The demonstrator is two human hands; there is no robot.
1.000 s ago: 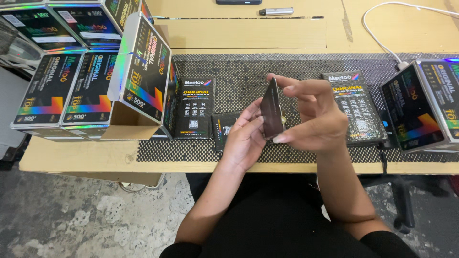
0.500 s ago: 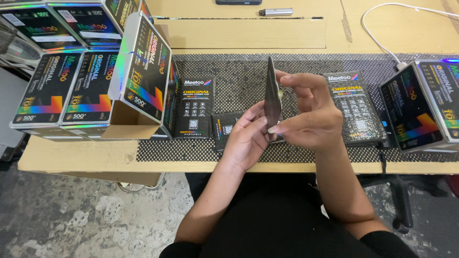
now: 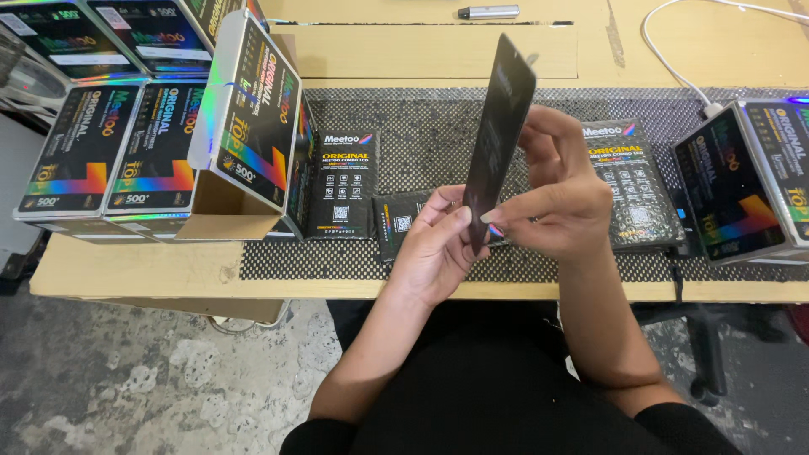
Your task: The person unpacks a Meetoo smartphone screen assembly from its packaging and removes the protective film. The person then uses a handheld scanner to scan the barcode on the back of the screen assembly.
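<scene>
- Head view, hands: the right hand (image 3: 560,202) grips a thin dark flat panel (image 3: 499,126) by its lower part, fingers curled round the far face and thumb pressing the near edge. The left hand (image 3: 438,244) is partly open, its fingertips (image 3: 462,216) touching the panel's bottom edge.
- Head view, panel position: the panel stands nearly upright, edge-on to the camera, above the black mesh mat (image 3: 421,126) and clear of the worktop (image 3: 548,42).
- Head view, change: one second ago the panel was lower and shorter in view, held between both hands; it has since been raised and tilted so its top points away from the person. Judgement: the panel is under inspection or being turned, not yet set down.
- Head view, surroundings: flat black packets (image 3: 341,181) lie on the mat; colourful boxes (image 3: 109,143) are stacked at the left and another box (image 3: 742,185) stands at the right. A white cable (image 3: 666,59) and a marker pen (image 3: 489,12) lie beyond.
</scene>
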